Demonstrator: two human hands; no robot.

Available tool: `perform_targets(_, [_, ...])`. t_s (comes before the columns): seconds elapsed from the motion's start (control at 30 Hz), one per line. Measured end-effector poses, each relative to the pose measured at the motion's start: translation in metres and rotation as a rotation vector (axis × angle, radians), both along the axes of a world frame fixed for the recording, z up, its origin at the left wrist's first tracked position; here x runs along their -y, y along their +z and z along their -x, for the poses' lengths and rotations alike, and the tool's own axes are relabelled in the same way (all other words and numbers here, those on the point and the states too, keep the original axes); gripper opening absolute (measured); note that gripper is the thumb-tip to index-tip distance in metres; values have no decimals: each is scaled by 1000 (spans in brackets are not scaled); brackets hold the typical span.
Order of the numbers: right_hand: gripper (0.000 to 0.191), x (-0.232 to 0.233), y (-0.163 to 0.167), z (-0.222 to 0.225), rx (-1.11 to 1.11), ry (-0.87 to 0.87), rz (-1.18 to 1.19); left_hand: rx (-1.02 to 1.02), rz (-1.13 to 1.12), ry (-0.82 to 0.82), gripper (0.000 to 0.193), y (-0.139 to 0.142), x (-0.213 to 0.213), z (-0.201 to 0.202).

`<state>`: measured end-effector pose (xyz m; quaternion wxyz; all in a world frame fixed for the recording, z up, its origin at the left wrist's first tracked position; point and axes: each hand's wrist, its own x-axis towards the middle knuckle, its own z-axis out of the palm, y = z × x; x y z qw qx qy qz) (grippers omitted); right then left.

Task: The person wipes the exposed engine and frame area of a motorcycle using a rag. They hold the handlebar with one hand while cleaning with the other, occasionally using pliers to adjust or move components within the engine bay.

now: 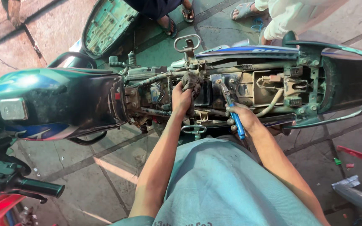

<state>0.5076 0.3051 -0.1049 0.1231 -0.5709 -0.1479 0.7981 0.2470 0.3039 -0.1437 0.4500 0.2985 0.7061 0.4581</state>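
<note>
A motorcycle (63, 100) with its seat removed lies across the view, its frame and wiring exposed. My left hand (182, 99) presses a dirty grey rag (192, 81) onto parts in the middle of the open frame. My right hand (241, 118) holds blue-handled pliers (234, 113), whose jaws reach into the frame beside a dark box. The dark fuel tank (59, 98) sits to the left, the rear grab rail (348, 79) to the right.
The removed seat (107, 23) lies upside down on the paved ground behind the bike. Two other people stand beyond it, sandalled feet (177, 19) and a light sleeve (290, 19) showing. A handlebar grip (38, 187) juts at lower left. A metal tube (357, 196) lies lower right.
</note>
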Motion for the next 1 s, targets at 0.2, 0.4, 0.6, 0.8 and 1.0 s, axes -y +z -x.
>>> perform_targets(0.2, [30, -18, -14, 17, 337, 252, -138, -26, 135, -11, 26, 25, 40, 36])
perform_targets(0.4, [38, -11, 20, 18, 568, 293, -391, -21, 52, -90, 28, 17, 60, 47])
perform_targets(0.6, [74, -10, 20, 39, 1133, 938, -644, -147, 54, -207, 34, 15, 46, 39])
perform_targets(0.8, [73, -17, 11, 58, 1109, 1028, -663, -182, 28, -150, 36, 26, 44, 39])
perform_targets(1.0, [62, -21, 25, 54, 1052, 1131, -516, -167, 40, -144, 36, 17, 45, 27])
